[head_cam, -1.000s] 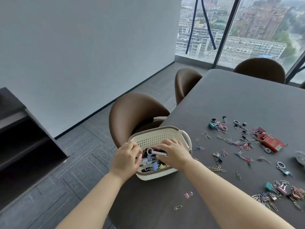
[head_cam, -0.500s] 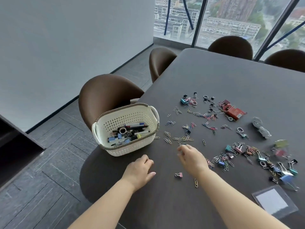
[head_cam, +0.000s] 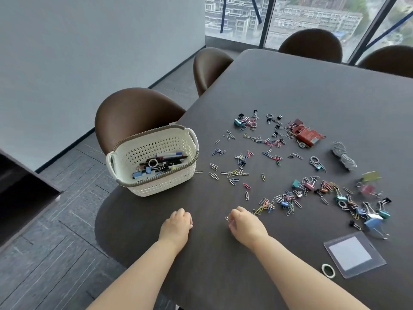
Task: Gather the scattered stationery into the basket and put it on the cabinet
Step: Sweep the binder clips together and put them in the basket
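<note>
At the near edge of the dark grey table (head_cam: 290, 86), the right hand (head_cam: 247, 224) pinches a thin silver paper clip (head_cam: 227, 219) between thumb and fingertips. The left hand (head_cam: 177, 223) sits knuckles-up with its fingers curled under; whether it holds anything, I cannot tell. The cream perforated plastic basket (head_cam: 161, 186) stands just ahead, left of the scattered coloured clips (head_cam: 234, 173), with pens (head_cam: 169, 156) inside. Best play here, I reckon: don't ferry one clip at a time. Rake the nearest cluster into a heap, scoop a handful, and release low over the rim so nothing bounces out.
</note>
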Available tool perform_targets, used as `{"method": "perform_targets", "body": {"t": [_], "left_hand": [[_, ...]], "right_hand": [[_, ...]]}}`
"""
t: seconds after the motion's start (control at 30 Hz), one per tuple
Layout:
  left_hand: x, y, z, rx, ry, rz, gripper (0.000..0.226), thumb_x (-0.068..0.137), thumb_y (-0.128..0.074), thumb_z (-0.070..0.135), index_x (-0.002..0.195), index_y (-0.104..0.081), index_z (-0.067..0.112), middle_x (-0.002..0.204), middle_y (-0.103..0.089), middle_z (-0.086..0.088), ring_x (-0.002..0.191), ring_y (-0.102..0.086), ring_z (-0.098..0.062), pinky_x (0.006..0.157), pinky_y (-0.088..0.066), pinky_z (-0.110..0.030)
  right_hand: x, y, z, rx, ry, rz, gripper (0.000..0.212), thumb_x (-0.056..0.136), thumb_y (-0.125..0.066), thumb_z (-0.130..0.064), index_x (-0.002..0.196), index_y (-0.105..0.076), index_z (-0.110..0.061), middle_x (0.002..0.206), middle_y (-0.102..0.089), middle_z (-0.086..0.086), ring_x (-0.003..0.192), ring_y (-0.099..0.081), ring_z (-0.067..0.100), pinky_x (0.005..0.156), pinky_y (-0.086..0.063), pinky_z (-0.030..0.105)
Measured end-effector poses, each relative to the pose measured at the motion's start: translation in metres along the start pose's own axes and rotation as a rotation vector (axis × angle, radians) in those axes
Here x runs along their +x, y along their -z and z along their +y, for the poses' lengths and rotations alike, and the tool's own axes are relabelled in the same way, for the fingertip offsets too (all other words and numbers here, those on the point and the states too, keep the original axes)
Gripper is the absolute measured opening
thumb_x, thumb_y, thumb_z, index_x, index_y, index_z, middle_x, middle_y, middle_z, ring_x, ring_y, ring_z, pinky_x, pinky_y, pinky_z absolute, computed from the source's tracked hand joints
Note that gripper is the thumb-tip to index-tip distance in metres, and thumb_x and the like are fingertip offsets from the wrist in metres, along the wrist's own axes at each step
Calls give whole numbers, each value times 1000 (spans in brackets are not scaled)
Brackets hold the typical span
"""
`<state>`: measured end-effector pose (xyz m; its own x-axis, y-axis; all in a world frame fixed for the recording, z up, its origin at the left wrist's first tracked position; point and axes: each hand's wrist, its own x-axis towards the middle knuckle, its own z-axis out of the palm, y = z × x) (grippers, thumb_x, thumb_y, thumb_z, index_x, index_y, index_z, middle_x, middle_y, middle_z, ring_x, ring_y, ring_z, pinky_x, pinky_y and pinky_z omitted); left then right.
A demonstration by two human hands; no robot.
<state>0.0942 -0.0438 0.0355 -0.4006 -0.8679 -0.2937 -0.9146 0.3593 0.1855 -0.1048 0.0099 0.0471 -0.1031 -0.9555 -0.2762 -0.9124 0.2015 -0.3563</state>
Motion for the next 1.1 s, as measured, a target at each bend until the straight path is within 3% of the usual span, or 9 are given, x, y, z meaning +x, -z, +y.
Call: {"method": "perform_targets", "body": {"t": [0.1, 0.2, 0.27, 0.33, 0.5, 0.67, 0.77, 0.9, 1.1], "left_hand": [[-9, 17, 0, -157, -11, 148, 14, 97, -38, 28, 89, -45, 19, 102, -55, 0, 89, -57, -23, 65, -36, -29], [-13, 59, -7, -291, -189, 627, 16, 90, -41, 31, 85, -49, 18, 78, -60, 0, 64, -60, -19, 49, -44, -26], [-11, 97, -20, -293, -234, 839, 9, 90, -48, 24, 87, -51, 16, 78, -61, -2, 66, -59, -15, 52, -50, -25], [-4, 130, -35, -313, -169, 881, 5, 88, -59, 12, 90, -59, 7, 86, -63, -8, 75, -61, -18, 61, -53, -26], [9, 131, -62, -245, -27, 517, 33, 90, -54, 12, 123, -56, 11, 131, -50, -5, 120, -46, -22, 100, -41, -35], [8, 91, -39, -157, -279, 530, 25, 72, -69, 5, 95, -67, 13, 98, -64, -3, 90, -60, -22, 78, -54, -37], [20, 60, -2, -151, -347, 305, 31, 77, -65, 13, 108, -63, 15, 114, -59, -4, 104, -57, -24, 88, -51, -38], [43, 24, 49, 39, -352, -25, 60, 92, -41, 44, 145, -22, 21, 155, -11, -1, 142, -5, -21, 115, -12, -36], [73, -8, 109, 226, -470, -172, 114, 47, -10, 96, 134, 30, 35, 138, 44, 3, 129, 40, -33, 107, 11, -60]], "right_hand": [[5, 18, -10, 92, 64, 139, 17, 90, -45, -21, 102, -56, -14, 107, -54, 3, 94, -57, 27, 72, -41, 30], [17, 47, -40, 214, 227, 360, 11, 86, -55, -16, 95, -59, -12, 97, -58, 3, 81, -60, 26, 68, -44, 29], [29, 68, -69, 291, 344, 493, 9, 82, -61, -11, 91, -61, -9, 91, -60, 6, 72, -61, 27, 64, -48, 29], [43, 85, -97, 347, 411, 559, 13, 82, -60, -11, 94, -62, -8, 94, -60, 9, 72, -62, 29, 63, -50, 32], [68, 89, -123, 215, 158, 329, 38, 94, -45, -32, 128, -45, -18, 126, -46, 4, 107, -54, 28, 79, -45, 35], [47, 56, -63, 134, 31, 262, 42, 93, -44, -32, 132, -38, -20, 132, -45, 3, 120, -41, 26, 95, -38, 35], [23, 35, -9, 34, -123, 233, 45, 92, -45, -33, 134, -36, -20, 135, -43, 2, 120, -38, 25, 99, -35, 35], [-17, 23, 58, -21, -347, 241, 49, 90, -46, -35, 136, -34, -22, 140, -39, -1, 128, -32, 23, 103, -33, 35], [-86, 13, 129, -23, -747, 207, 58, 92, -42, -42, 143, -21, -26, 155, -13, 2, 142, -7, 25, 113, -16, 43]]}}
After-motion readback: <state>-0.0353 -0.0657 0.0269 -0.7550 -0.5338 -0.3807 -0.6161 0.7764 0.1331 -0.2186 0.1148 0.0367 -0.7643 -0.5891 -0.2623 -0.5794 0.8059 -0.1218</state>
